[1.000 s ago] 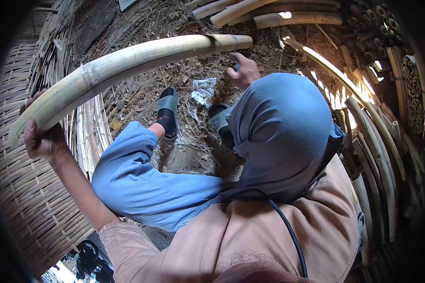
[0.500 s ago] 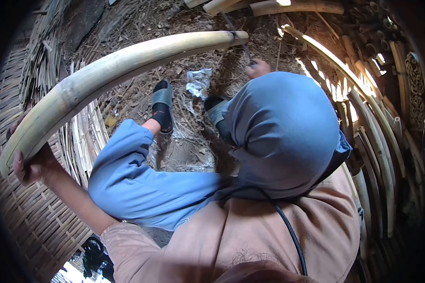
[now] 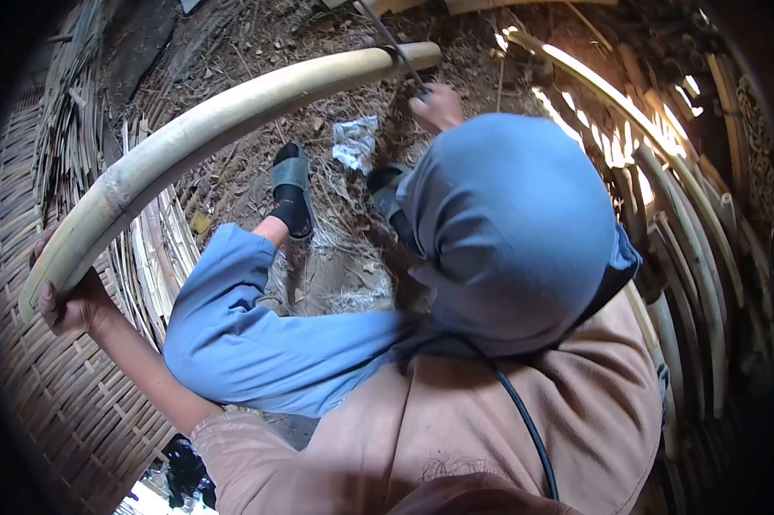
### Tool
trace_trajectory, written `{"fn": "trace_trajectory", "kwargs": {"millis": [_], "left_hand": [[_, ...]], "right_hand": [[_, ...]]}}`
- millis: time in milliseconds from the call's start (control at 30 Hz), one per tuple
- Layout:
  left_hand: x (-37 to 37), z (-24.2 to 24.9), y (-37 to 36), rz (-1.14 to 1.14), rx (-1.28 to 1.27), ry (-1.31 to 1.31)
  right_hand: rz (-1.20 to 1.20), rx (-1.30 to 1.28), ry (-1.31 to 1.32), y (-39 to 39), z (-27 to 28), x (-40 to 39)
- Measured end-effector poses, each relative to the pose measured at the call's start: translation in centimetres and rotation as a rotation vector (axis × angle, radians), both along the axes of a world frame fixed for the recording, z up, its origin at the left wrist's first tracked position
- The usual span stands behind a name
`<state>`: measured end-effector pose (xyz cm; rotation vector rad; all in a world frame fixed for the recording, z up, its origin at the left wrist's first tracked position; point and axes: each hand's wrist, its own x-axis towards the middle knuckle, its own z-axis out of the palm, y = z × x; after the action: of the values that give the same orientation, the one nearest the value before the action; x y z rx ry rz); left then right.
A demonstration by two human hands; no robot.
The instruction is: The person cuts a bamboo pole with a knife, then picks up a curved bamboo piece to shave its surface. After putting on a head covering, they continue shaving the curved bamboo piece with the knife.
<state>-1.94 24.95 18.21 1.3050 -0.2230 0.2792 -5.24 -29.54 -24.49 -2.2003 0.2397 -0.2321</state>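
A thick, pale bamboo pole (image 3: pixel 206 116) stretches from the lower left to the top middle, and a dark lengthwise line runs along its side. My left hand (image 3: pixel 71 305) is wrapped round its near end, with the thumb and fingers on opposite sides. At the far end, a long knife (image 3: pixel 387 36) with a narrow dark blade crosses the bamboo. The blade meets the pole a little short of its tip. My right hand (image 3: pixel 438 107), beyond my raised knee, is closed around the knife's handle; part of the forearm is hidden behind that knee.
Woven bamboo matting (image 3: pixel 86 403) lies on the left, with thin bamboo strips (image 3: pixel 151 249) beside it. Several bamboo lengths (image 3: pixel 692 257) lean on the right. A crumpled silvery wrapper (image 3: pixel 354 143) lies on the littered ground between my sandalled feet.
The bamboo's far end has moved slightly up and left, its near end slightly right. My right hand and the knife have shifted up and left, the blade staying across the bamboo.
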Motion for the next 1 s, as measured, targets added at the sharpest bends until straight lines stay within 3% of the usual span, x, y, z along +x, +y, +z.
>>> {"fn": "trace_trajectory", "kwargs": {"millis": [67,100,200,267,367,433,500,600,633,700,767,800,900,1000], "left_hand": [[0.1,0.1,-0.8,0.010,0.002,-0.018],[-0.3,0.3,-1.0,0.024,0.013,-0.010],[-0.6,0.7,-1.3,-0.031,0.037,0.001],[-0.7,0.3,-1.2,0.034,0.040,-0.010],[-0.7,0.4,-0.7,0.015,0.039,-0.004],[-0.1,0.5,-1.8,0.031,0.034,-0.015],[-0.6,1.1,-4.2,0.137,0.033,-0.019],[-0.6,1.3,-4.9,-0.025,0.206,-0.122],[-0.8,1.3,-5.4,-0.045,0.248,-0.162],[-0.8,1.3,-4.0,-0.155,0.269,-0.210],[-1.2,1.1,-3.4,-0.161,0.273,-0.223],[-1.3,0.8,-3.5,-0.149,0.270,-0.217],[-1.6,0.7,-3.9,-0.123,0.273,-0.227],[-1.7,0.9,-4.1,-0.143,0.278,-0.194]], "right_hand": [[-0.081,-0.068,-0.039,3.1,1.3,1.3],[0.151,-0.024,-0.121,3.3,6.5,1.0],[0.334,-0.021,0.055,3.9,10.9,0.6],[0.191,0.182,0.235,1.8,7.2,0.0],[-0.074,0.026,0.321,-2.9,-0.1,-1.0],[-0.081,0.015,0.335,-4.8,-1.8,-1.1],[0.009,0.055,0.258,-2.9,0.1,-1.0],[0.210,0.083,0.043,2.2,6.9,0.3],[0.097,0.108,0.015,4.0,7.1,1.1],[0.207,0.143,0.170,2.8,9.6,0.6],[0.127,0.110,0.227,1.0,7.8,-0.4],[-0.002,0.064,0.203,0.1,3.8,-0.9],[-0.207,-0.023,0.530,-6.2,-5.2,-1.0],[-0.077,-0.003,0.279,-5.2,-6.9,-1.1]]}}
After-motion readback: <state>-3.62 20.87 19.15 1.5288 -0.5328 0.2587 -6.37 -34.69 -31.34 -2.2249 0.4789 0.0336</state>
